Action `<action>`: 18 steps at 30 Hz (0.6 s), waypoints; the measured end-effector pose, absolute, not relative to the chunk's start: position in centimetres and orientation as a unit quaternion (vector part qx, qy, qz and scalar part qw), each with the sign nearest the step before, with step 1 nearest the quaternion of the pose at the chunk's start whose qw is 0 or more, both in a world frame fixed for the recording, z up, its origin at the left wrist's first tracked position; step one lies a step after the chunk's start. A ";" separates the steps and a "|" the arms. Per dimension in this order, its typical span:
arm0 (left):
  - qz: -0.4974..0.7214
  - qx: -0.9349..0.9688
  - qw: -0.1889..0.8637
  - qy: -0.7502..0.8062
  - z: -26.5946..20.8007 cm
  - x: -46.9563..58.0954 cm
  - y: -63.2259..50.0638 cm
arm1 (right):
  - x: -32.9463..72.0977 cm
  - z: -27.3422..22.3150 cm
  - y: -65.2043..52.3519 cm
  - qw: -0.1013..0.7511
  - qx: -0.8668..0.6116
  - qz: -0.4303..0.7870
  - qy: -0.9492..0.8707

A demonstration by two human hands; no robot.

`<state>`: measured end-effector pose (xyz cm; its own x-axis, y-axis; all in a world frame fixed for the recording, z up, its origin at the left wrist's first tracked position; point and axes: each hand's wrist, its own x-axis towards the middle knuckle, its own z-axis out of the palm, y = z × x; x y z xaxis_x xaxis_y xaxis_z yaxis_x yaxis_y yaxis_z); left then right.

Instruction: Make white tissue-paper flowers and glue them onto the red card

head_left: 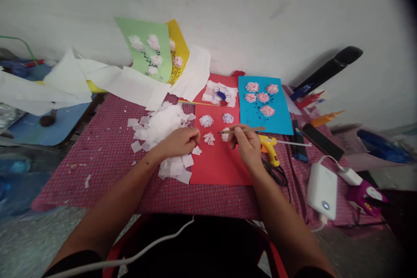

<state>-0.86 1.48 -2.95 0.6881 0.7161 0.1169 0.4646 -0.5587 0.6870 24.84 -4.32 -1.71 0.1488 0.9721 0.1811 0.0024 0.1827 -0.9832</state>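
My right hand (247, 142) grips a slim wooden pencil (243, 130), its dark tip pointing left above a red sheet (221, 163). My left hand (186, 140) is closed, fingertips together, at the sheet's left edge; whatever it may hold is hidden. Below its fingers lies a small white paper square (196, 150). Beside that hand spreads a heap of white tissue squares (163, 124). On the red sheet sit crumpled paper flowers: a purple-tinted flower (206, 121), another purple-tinted flower (228, 118), a pinkish flower (209, 138), and one partly covered by my right hand.
A stained tissue pad (220, 94) lies at the back. To the right are a blue flower card (265, 104), a yellow glue gun (269, 147), a black phone (322, 141) and a white power bank (322, 189). A green flower card (148, 50) leans on the wall.
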 end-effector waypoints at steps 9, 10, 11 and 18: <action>0.185 0.868 0.323 0.330 -2.4 -0.8 1.3 | 25.2 -3.7 -4.8 0.486 -0.521 0.334 -0.618; 0.183 0.868 0.322 0.330 -2.4 -0.8 1.3 | 25.2 -3.7 -4.9 0.482 -0.523 0.323 -0.625; 0.182 0.869 0.321 0.331 -2.4 -0.8 1.3 | 25.2 -3.7 -5.0 0.479 -0.525 0.315 -0.629; 0.188 0.880 0.284 0.331 -2.8 -1.0 1.6 | 25.1 -3.3 -4.9 0.477 -0.527 0.300 -0.635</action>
<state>-1.00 1.61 -2.81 0.7098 0.6897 0.1431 0.4754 -0.6191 0.6251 25.15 -4.88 -3.29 0.0120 0.9570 0.2899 0.3831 0.2634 -0.8853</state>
